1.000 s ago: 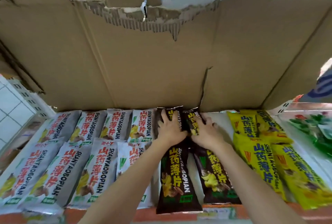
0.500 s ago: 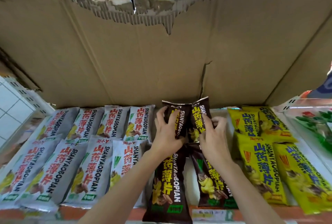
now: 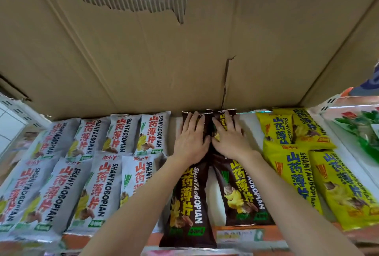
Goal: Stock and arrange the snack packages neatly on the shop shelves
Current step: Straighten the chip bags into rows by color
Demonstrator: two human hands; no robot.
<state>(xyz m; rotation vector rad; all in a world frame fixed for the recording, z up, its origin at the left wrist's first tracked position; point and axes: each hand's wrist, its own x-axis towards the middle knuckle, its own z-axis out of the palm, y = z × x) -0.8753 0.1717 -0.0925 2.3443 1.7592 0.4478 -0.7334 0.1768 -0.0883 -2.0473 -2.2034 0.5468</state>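
Dark brown snack packages lie in two columns in the middle of the shelf. My left hand (image 3: 191, 140) presses flat on the rear left brown package (image 3: 207, 124), fingers spread. Beside it, my right hand (image 3: 228, 138) presses flat on the rear right brown package (image 3: 223, 119). The thumbs nearly touch. In front of the hands lie two more brown packages, one left (image 3: 187, 204) and one right (image 3: 242, 192). Grey-white packages (image 3: 86, 165) fill the left of the shelf in two rows. Yellow packages (image 3: 307, 163) lie on the right.
A large brown cardboard sheet (image 3: 164, 50), torn along its top, stands as the back wall behind the shelf. Orange price strips (image 3: 238, 235) run along the shelf's front edge. Green-printed packs (image 3: 361, 130) sit at the far right. A bare strip of shelf (image 3: 249, 130) separates brown from yellow.
The two rear brown packages, held up half a second ago, now lie flat at the back of the shelf. Both hands have flattened on them, and my view tilted down.
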